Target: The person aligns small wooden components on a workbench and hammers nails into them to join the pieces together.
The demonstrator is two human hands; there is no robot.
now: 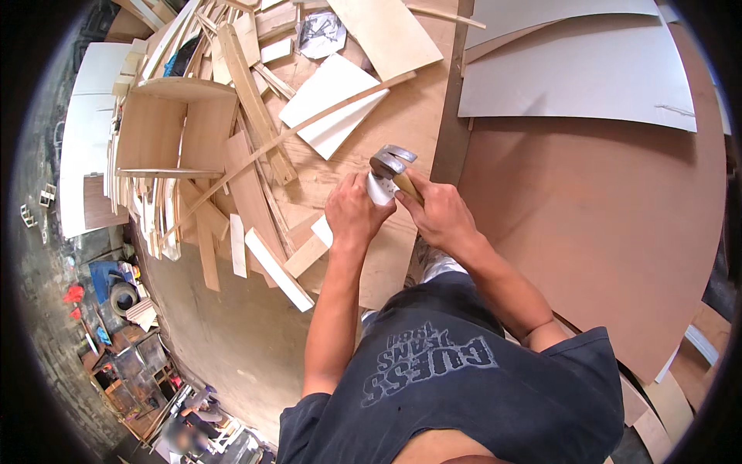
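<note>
My right hand point(442, 215) is closed round the wooden handle of a claw hammer point(393, 161), close below its metal head. My left hand point(354, 210) is curled with its fingers on a small white piece point(380, 190) that has little specks on it. The hammer head lies just above the white piece, touching it or nearly so; I cannot tell which. Both hands are close together over the near part of a plywood worktop point(390, 267). A short white-faced strip point(322, 230) lies beside my left wrist.
Wood strips and offcuts crowd the left of the worktop, with a long thin strip point(317, 117) across them. An open wooden box point(176, 127) stands there, near a white panel point(334, 104). A clear bag point(321, 35) lies at the back. Large brown sheets point(587, 224) fill the right.
</note>
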